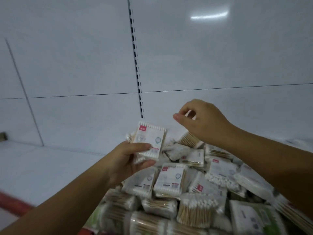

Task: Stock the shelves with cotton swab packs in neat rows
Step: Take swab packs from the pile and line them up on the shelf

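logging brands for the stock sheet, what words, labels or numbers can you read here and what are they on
No text reads clearly.
On the pack in the left hand, the red tag: white marks, too blurred to read.
Small print lower on that pack: too small to read.
Similar red marks on packs in the pile: blurred too.
On the back panel: no text.

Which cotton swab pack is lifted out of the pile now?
The pack that the left hand holds upright above the pile; all others lie loose in it.
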A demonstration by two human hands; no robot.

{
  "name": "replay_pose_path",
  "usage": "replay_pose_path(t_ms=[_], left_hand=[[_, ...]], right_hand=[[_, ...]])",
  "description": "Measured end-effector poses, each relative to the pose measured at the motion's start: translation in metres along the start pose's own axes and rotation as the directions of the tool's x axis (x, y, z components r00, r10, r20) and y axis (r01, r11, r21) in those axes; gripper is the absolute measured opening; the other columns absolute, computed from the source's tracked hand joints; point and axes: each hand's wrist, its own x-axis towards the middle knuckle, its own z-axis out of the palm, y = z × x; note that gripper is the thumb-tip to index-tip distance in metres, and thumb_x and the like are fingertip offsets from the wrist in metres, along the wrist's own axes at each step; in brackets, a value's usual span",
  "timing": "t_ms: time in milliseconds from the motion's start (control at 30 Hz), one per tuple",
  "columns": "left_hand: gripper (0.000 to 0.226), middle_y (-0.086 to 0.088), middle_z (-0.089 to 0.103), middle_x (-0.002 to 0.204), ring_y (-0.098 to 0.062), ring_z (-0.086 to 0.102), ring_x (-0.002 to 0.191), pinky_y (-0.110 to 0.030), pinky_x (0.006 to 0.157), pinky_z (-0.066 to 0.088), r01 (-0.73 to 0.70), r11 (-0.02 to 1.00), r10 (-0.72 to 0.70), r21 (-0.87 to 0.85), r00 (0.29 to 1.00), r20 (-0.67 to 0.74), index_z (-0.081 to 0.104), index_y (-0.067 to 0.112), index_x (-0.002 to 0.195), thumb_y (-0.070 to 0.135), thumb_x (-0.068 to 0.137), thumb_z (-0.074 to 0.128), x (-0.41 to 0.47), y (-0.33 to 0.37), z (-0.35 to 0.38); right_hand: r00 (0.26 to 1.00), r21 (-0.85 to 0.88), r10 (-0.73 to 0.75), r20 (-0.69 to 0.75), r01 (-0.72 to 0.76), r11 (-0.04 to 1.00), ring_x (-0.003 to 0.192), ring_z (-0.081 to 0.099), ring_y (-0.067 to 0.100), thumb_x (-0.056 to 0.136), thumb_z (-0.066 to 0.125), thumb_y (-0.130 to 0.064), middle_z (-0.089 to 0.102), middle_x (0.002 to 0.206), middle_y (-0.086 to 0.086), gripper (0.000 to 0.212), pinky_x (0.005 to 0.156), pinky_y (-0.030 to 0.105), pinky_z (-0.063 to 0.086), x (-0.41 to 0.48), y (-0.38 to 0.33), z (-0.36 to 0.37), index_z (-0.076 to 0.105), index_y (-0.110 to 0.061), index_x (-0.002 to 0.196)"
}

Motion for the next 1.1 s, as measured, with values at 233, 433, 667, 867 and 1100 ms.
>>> replay_pose_path(t_ms=[233, 433, 667, 867, 1100], left_hand=[[0.047, -0.022, 0.070, 0.107, -0.026, 0.071, 0.088, -0.029, 0.063, 0.061, -0.063, 0.998, 0.062, -0.003, 0.984, -0.168, 0.066, -0.001, 0.108, 0.013, 0.063, 0.072, -0.036, -0.004, -0.022], [0.022, -0.013, 0.074, 0.092, -0.021, 0.073, 0.079, -0.028, 0.058, 0.059, -0.167, 0.985, 0.157, -0.029, 0.963, -0.219, 0.077, 0.007, 0.083, 0.014, 0.063, 0.072, -0.066, -0.002, -0.067], [0.057, -0.015, 0.073, 0.104, -0.028, 0.072, 0.090, -0.034, 0.066, 0.059, -0.289, 0.957, 0.274, 0.014, 0.892, -0.360, 0.061, 0.004, 0.117, 0.021, 0.064, 0.076, -0.095, -0.006, -0.150], [0.059, -0.010, 0.070, 0.116, -0.026, 0.068, 0.105, -0.033, 0.074, 0.058, -0.370, 0.919, 0.275, -0.135, 0.849, -0.451, 0.060, 0.017, 0.126, 0.043, 0.075, 0.068, -0.141, -0.013, -0.252], [0.062, -0.010, 0.070, 0.114, -0.026, 0.067, 0.106, -0.043, 0.094, 0.053, -0.356, 0.916, 0.193, -0.187, 0.798, -0.571, 0.061, 0.017, 0.123, 0.051, 0.072, 0.066, -0.199, 0.007, -0.368]], right_hand=[[0.752, -0.365, 0.092, 0.652, 0.205, 0.908, 0.059, 0.045, 0.013, 0.073, 0.066, -0.063, 0.055, 0.070, 0.001, 0.051, 0.049, 0.027, 0.029, -0.029, 0.009, 0.046, 0.058, -0.014, 0.076], [0.861, -0.361, 0.157, 0.483, 0.032, 0.932, 0.074, 0.050, -0.001, 0.069, 0.078, -0.048, 0.053, 0.087, -0.016, 0.037, 0.057, 0.021, 0.035, -0.001, -0.009, 0.023, 0.047, -0.033, 0.084], [0.912, 0.381, -0.012, 0.410, -0.160, 0.911, 0.063, 0.068, 0.011, 0.068, 0.082, -0.027, 0.073, 0.076, -0.002, 0.033, 0.052, 0.021, 0.053, 0.036, -0.125, 0.085, 0.060, -0.020, 0.092], [0.862, 0.512, -0.013, 0.506, -0.288, 0.809, 0.071, 0.063, 0.016, 0.081, 0.073, -0.009, 0.065, 0.092, 0.009, 0.022, 0.067, 0.031, 0.055, 0.045, -0.230, 0.260, 0.057, -0.017, 0.093], [0.912, 0.725, 0.013, 0.411, -0.336, 0.601, 0.084, 0.068, 0.014, 0.089, 0.063, -0.019, 0.066, 0.101, -0.004, 0.023, 0.065, 0.023, 0.053, 0.037, -0.334, 0.394, 0.057, -0.038, 0.100]])
